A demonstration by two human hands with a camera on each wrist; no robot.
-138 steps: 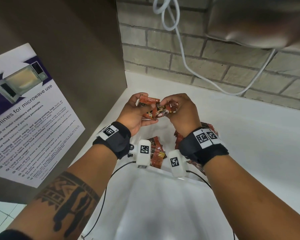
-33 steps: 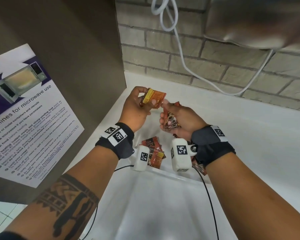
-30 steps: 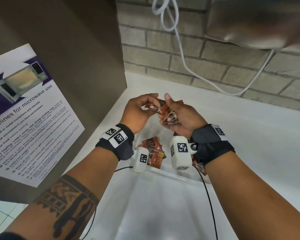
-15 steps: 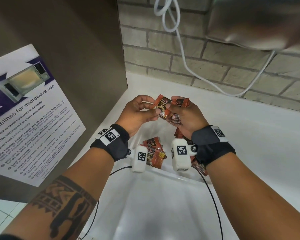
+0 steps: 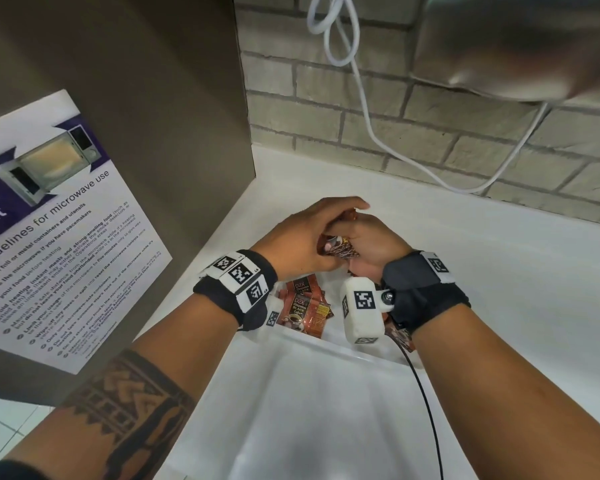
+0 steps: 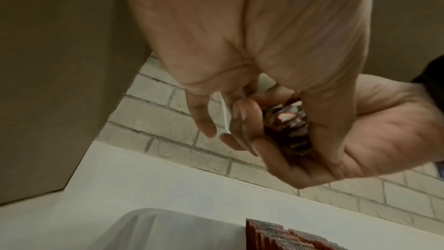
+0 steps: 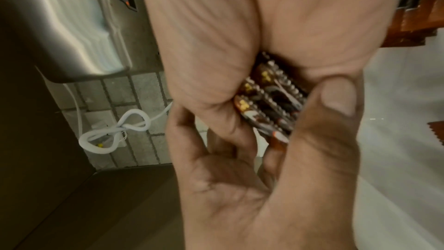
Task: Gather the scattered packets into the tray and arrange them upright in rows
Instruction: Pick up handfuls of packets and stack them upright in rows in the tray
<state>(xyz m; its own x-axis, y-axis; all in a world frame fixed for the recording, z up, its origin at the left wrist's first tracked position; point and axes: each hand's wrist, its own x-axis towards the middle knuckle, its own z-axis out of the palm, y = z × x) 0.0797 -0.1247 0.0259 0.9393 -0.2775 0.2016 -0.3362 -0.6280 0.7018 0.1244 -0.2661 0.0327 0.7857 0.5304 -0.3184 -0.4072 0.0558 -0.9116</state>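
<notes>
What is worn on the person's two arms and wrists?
Each wrist carries a black band with white square-code tags: left wrist, right wrist. A white camera block with a thin black cable hangs under the right band. The left forearm bears a dark patterned tattoo. No sleeves show.

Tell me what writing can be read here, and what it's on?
"guidelines for microwave use": poster on the brown panel.
"D2X" and "BLACK": coffee packets in the tray.
Poster's bullet text: only partly legible.
Wristband squares: coded patterns, no words.
Packets in the hands: print blurred.
</notes>
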